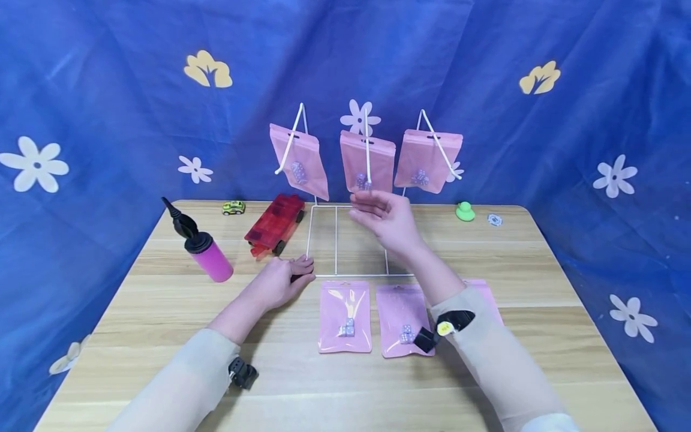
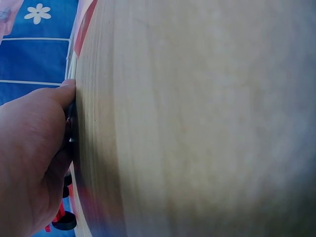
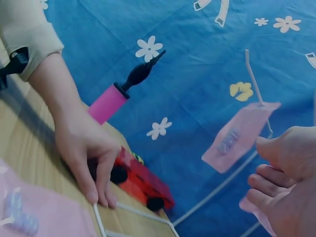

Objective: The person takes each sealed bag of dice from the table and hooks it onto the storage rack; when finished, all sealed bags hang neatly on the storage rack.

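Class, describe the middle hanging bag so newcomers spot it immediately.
On the wooden table stands a white rack with three hooks. From one hangs a pink bag of dice. Unlike the left bag and right bag, it hangs between two others.

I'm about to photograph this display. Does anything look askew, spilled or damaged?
The left hanging bag looks a little askew: in the head view its top edge slopes down to the right, though the camera angle may exaggerate that. I see nothing spilled or torn.
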Motion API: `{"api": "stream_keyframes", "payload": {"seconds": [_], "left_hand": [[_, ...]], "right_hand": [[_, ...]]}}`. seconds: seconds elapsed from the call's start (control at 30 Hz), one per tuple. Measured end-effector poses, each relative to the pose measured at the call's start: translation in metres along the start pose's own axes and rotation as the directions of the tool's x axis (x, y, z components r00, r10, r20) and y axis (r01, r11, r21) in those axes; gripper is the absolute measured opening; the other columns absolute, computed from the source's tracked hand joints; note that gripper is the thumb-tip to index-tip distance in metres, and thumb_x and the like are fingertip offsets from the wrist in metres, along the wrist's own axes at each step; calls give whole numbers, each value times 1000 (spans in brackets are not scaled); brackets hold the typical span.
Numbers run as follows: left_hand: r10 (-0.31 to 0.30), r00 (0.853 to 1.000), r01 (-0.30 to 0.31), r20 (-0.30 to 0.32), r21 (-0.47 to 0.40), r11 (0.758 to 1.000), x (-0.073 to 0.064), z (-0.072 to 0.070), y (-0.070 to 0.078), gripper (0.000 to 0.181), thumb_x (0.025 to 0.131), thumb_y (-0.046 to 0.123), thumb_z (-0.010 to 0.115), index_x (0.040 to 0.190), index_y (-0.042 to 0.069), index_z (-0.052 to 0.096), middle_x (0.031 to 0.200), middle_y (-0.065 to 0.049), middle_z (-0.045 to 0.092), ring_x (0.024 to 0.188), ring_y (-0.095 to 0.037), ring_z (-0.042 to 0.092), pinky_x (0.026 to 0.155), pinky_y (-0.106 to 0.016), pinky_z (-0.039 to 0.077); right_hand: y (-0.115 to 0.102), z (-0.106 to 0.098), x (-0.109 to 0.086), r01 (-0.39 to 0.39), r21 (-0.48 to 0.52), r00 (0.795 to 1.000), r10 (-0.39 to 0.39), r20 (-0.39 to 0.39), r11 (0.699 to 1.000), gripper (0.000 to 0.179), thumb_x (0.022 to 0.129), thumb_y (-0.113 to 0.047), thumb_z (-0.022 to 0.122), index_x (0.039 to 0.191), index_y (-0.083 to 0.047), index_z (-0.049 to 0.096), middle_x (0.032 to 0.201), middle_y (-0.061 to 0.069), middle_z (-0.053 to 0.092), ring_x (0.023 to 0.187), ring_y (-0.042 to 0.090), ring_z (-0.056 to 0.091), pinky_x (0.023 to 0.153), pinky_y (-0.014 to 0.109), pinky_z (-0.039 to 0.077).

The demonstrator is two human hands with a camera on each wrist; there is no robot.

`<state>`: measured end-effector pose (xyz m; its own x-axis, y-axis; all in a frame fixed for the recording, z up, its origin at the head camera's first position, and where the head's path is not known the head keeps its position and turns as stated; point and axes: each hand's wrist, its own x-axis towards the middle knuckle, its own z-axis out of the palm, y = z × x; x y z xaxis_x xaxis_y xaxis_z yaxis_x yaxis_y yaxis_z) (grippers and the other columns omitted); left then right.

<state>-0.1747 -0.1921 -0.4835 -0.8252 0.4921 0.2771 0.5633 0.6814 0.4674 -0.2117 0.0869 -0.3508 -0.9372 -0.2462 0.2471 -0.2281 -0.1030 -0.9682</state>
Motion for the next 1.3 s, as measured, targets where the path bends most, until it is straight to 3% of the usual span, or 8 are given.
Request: {"api": "stream_keyframes", "payload": {"seconds": [0.37,0.6,0.83,1.1,1.3], "left_hand": [[-38,999,38,16,1,999,0,-1,2,32,99,16,77,124,-4,75,129,-18,71,130,-36,62,110,-51,48],[-31,999,31,28,6,1000,1,0,2,32,100,16,77,125,-4,75,130,-18,70,131,-35,61,111,-50,47],[-31,999,31,14,7,999,0,0,2,32,99,16,77,124,-3,76,129,-18,71,130,-36,62,111,-50,48],[-27,1000,27,3,-4,1000,0,0,3,31,98,15,78,123,-3,76,128,-18,71,129,-36,62,110,-51,49],[-41,999,41,9,0,999,0,-1,3,33,98,17,78,124,-3,75,128,-18,71,130,-36,62,110,-51,48]], "right_hand": [[1,-69,-45,-39,-111,997,46,56,993,36,93,13,73,128,15,65,128,33,67,111,23,73,97,34,59],[-5,-106,-73,-31,-163,999,36,29,986,38,92,13,73,129,16,64,129,37,64,110,20,74,95,34,60],[-3,-150,-107,-51,-228,998,41,-47,972,38,92,10,77,128,16,64,122,26,72,108,20,75,91,31,60],[2,-198,-145,-109,-338,991,74,-114,935,38,94,6,78,127,17,63,117,16,76,106,14,75,89,23,59],[16,-220,-170,-206,-421,976,153,-157,883,43,95,0,79,130,18,61,114,7,77,102,6,74,85,20,59]]}}
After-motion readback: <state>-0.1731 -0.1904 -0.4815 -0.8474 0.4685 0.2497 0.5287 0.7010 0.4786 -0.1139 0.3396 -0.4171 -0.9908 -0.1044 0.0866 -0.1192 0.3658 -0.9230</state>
